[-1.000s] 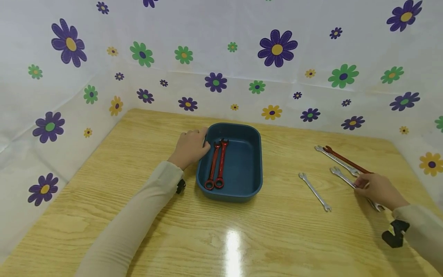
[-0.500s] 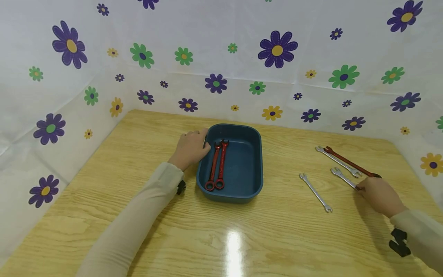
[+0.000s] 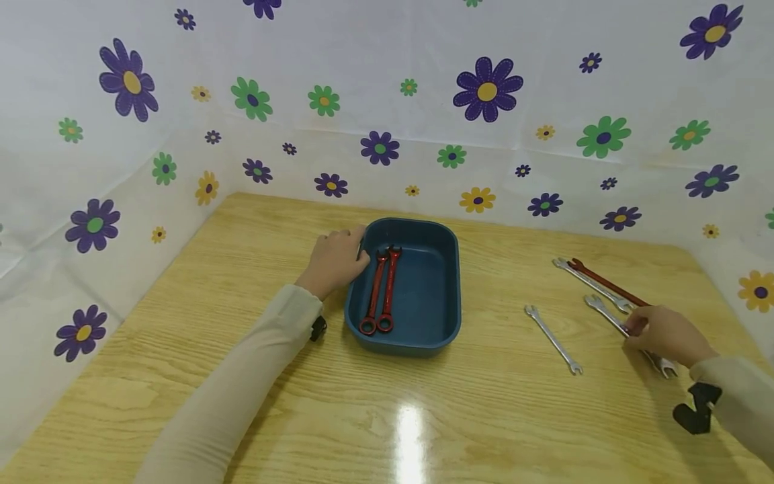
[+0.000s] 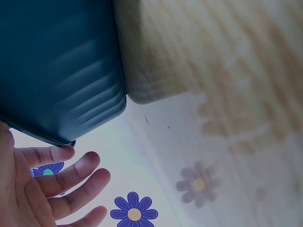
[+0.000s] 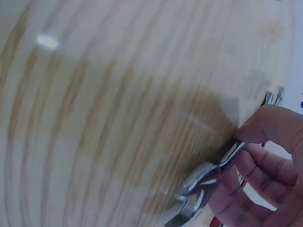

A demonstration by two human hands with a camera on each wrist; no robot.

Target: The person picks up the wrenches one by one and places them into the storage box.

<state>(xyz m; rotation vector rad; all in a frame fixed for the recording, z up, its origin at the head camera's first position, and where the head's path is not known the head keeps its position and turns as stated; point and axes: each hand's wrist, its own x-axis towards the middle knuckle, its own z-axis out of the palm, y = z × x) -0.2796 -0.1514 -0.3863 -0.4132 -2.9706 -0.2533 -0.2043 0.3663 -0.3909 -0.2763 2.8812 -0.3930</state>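
Note:
My left hand holds the left rim of a deep blue rectangular bin, thumb over the rim, fingers outside; in the left wrist view the index fingertip touches the bin's edge. Two red combination wrenches lie side by side in the bin. On the right, my right hand pinches a silver open-end wrench between thumb and fingers, at table level. In the right wrist view two silver wrench ends overlap below the thumb; the fingers hide the middle.
Beyond my right hand lie a red wrench and a silver wrench, close together and slanting. A separate silver wrench rests between bin and hand. White flower-printed cloth walls the wood-grain table at the back and sides.
My right hand has turned over the silver wrench, and its lower end shows again. That wrench has shifted slightly right. The left hand and the bin have stayed in place.

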